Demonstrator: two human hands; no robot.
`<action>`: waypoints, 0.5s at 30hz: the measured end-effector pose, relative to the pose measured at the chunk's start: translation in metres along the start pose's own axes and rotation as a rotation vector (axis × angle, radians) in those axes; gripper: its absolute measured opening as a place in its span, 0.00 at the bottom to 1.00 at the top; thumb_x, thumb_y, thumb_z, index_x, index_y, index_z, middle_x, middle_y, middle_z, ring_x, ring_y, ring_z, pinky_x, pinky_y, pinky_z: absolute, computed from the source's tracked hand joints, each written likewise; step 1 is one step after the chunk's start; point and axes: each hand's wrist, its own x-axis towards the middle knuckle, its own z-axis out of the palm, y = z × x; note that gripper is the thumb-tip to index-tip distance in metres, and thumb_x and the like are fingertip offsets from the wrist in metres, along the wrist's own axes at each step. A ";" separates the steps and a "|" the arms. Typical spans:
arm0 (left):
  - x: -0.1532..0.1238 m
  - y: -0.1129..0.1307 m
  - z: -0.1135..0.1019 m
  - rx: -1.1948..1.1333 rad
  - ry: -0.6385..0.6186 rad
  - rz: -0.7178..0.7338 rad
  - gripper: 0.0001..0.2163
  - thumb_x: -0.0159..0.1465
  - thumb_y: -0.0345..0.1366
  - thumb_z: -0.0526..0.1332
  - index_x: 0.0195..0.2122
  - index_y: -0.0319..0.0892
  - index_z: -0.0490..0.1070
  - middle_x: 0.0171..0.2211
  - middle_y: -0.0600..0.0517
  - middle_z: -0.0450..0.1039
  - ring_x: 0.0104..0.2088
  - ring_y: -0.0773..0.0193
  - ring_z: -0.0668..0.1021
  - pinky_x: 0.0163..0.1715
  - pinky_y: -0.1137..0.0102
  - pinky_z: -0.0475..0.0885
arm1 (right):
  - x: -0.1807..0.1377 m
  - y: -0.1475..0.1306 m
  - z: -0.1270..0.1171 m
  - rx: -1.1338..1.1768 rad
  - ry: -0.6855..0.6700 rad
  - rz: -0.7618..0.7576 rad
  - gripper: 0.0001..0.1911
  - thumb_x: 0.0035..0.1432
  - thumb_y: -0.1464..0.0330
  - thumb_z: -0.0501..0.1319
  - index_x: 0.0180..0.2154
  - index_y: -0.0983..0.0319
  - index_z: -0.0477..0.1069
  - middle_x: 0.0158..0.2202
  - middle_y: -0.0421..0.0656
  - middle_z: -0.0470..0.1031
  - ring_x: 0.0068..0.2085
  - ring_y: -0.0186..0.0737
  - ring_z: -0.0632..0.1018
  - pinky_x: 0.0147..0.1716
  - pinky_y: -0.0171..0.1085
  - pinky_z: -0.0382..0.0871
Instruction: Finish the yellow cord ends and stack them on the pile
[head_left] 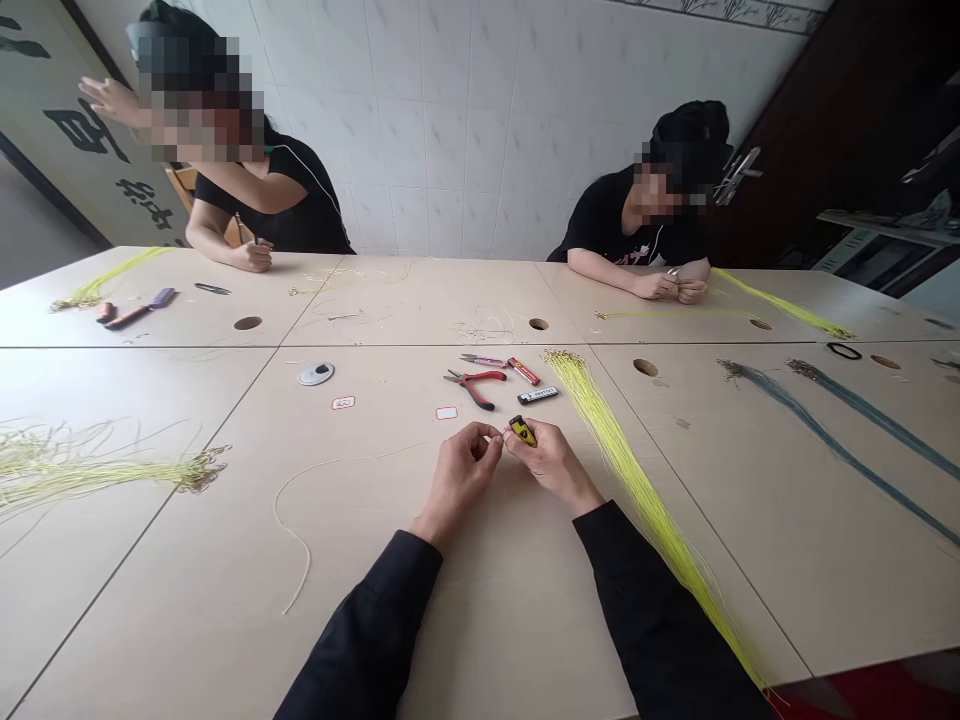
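Observation:
My right hand [549,462] is closed around a yellow and black lighter [523,431]. Close beside it, my left hand [466,468] pinches with thumb and forefinger, seemingly on the end of a thin pale cord [306,545]. That cord curves away across the table to the left; its end between the fingertips is too small to make out. Just beyond my hands lie red-handled pliers [477,385], small pink-handled snips [484,360], a red lighter [523,371] and a black-and-white lighter [538,396]. A long bundle of yellow cords [637,480] runs past my right forearm.
Pale yellow cords [112,472] lie at left, blue-grey cord bundles [840,440] at right. A silver disc [316,373] and small labels [446,413] sit ahead. Round holes [646,368] pierce the table [360,640]. Two people [255,190] sit across it.

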 end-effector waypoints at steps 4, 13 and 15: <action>0.001 -0.002 0.001 -0.003 0.010 0.018 0.11 0.62 0.43 0.59 0.34 0.40 0.72 0.19 0.59 0.59 0.20 0.70 0.61 0.22 0.73 0.56 | 0.000 0.000 0.000 0.009 0.007 0.021 0.16 0.57 0.56 0.62 0.33 0.63 0.69 0.25 0.36 0.60 0.27 0.32 0.60 0.27 0.34 0.55; 0.000 -0.001 0.000 0.014 -0.021 0.030 0.12 0.63 0.43 0.58 0.34 0.40 0.73 0.19 0.58 0.61 0.21 0.70 0.63 0.23 0.73 0.57 | -0.001 0.000 -0.001 0.003 -0.017 0.033 0.16 0.56 0.56 0.61 0.31 0.62 0.65 0.24 0.34 0.55 0.25 0.30 0.54 0.24 0.33 0.50; 0.000 -0.002 0.001 0.010 -0.032 0.045 0.11 0.63 0.43 0.58 0.34 0.40 0.73 0.19 0.58 0.61 0.21 0.70 0.62 0.23 0.73 0.57 | -0.001 0.000 0.000 0.015 -0.021 0.025 0.15 0.56 0.57 0.61 0.30 0.62 0.64 0.24 0.34 0.55 0.25 0.30 0.55 0.23 0.33 0.50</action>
